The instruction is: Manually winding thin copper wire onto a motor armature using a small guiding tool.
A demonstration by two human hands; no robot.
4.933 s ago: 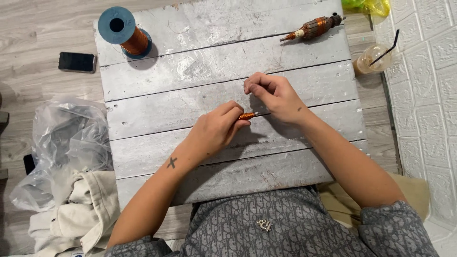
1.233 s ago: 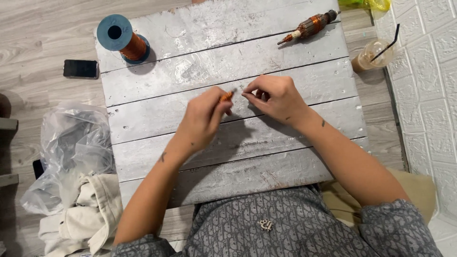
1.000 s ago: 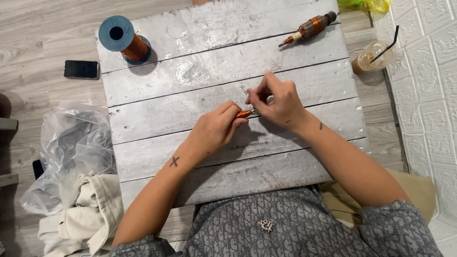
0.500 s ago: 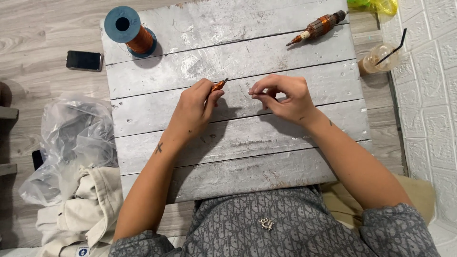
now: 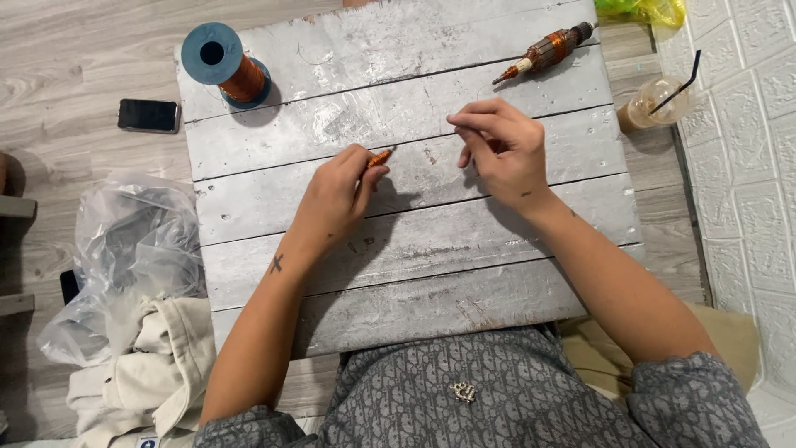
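Observation:
My left hand (image 5: 340, 191) rests on the grey plank table (image 5: 414, 274) and grips a small orange-handled tool (image 5: 381, 156), its tip pointing up and right. A little to the right, my right hand (image 5: 502, 149) hovers with thumb and fingertips pinched together; a very thin wire may run from them, but it is too fine to tell. The two hands are apart, with bare planks between them.
A blue spool of copper wire (image 5: 224, 66) stands at the table's back left. A copper-wound motor armature (image 5: 547, 51) lies at the back right. A plastic cup with a straw (image 5: 655, 101), a phone (image 5: 149, 115), a plastic bag (image 5: 133, 249) and cloth (image 5: 157, 373) sit on the floor around.
My hands, close together a second ago, have drawn apart: the left with the tool stays mid-table, the right has shifted to the right.

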